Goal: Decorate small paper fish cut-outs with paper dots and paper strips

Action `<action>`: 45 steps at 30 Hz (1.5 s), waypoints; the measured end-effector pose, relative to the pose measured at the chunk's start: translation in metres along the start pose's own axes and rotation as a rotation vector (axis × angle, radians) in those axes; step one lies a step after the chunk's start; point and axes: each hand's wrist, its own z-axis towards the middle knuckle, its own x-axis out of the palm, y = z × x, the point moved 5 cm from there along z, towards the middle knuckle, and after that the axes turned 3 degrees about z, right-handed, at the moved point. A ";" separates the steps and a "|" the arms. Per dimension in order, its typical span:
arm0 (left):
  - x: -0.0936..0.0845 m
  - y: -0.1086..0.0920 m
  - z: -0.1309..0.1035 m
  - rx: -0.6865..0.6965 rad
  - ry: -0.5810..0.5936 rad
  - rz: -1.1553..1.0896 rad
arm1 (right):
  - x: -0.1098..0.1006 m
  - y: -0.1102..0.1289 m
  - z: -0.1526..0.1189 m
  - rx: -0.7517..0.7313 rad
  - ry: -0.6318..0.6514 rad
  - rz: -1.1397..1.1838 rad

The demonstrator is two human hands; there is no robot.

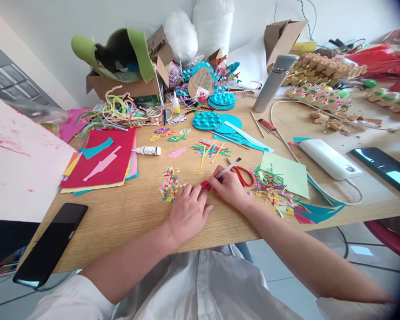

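My right hand (229,187) is closed around a white pen (229,168), its lower end pointing down at a small red paper piece (205,185). The piece lies flat on the wooden table (126,226). Beside it, my left hand (189,208) lies on the table with fingers stretched out, the fingertips at the paper's left edge; part of the paper is hidden. Coloured confetti dots (170,183) are spread just past my left fingers. Red-handled scissors (245,175) lie right behind my right hand, next to a heap of paper scraps (274,191).
Paper fish (176,138), a pink fish (177,152) and thin strips (210,150) lie farther back. A glue bottle (149,150) touches the coloured sheets (103,164). Phones (53,244), a power bank (331,158) with cable, and a grey flask (274,84) stand or lie around.
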 end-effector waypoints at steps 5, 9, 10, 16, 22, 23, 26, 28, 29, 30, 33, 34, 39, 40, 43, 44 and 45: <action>0.000 0.000 0.000 0.000 -0.004 -0.001 | 0.000 0.001 0.000 0.006 0.001 -0.001; -0.001 0.000 0.001 0.008 0.003 0.005 | 0.001 0.000 0.000 0.008 0.009 0.004; -0.001 0.000 0.001 0.008 0.005 0.006 | 0.001 0.000 0.000 0.007 0.011 0.002; -0.001 0.000 0.000 0.007 -0.003 0.001 | 0.001 0.000 0.000 0.007 0.012 -0.001; -0.001 0.000 0.001 0.010 -0.005 -0.002 | 0.001 0.001 0.000 0.000 0.014 -0.014; -0.001 0.000 0.001 0.010 -0.003 -0.004 | 0.001 0.001 0.000 0.000 0.012 -0.015; -0.001 0.000 0.001 0.005 0.003 -0.005 | 0.001 0.000 0.001 0.005 0.015 -0.011; -0.001 0.000 0.001 0.003 0.007 -0.005 | 0.001 0.000 0.001 0.009 0.017 -0.008; -0.001 0.000 0.001 0.004 0.008 -0.005 | 0.001 0.000 0.001 0.010 0.018 -0.009; -0.001 0.000 0.001 0.005 0.008 -0.004 | 0.001 0.000 0.001 0.010 0.018 -0.012; -0.001 0.000 0.001 0.007 0.009 0.001 | 0.001 0.000 0.001 0.008 0.021 -0.016; -0.001 0.000 0.001 0.008 0.008 0.002 | 0.001 0.000 0.001 0.009 0.021 -0.016; -0.001 0.000 0.000 0.012 0.005 -0.004 | 0.000 0.000 0.001 0.001 0.004 0.005; -0.001 0.000 0.000 0.013 0.006 -0.006 | 0.000 0.000 0.001 -0.002 -0.002 0.007; -0.001 0.000 0.000 0.015 0.008 -0.011 | 0.000 0.000 0.001 -0.009 -0.010 -0.005; 0.000 0.000 0.000 0.015 0.010 -0.012 | -0.001 0.000 0.001 -0.009 -0.011 -0.011; 0.000 0.000 0.000 0.016 0.012 -0.013 | -0.001 0.000 0.001 -0.010 -0.011 -0.018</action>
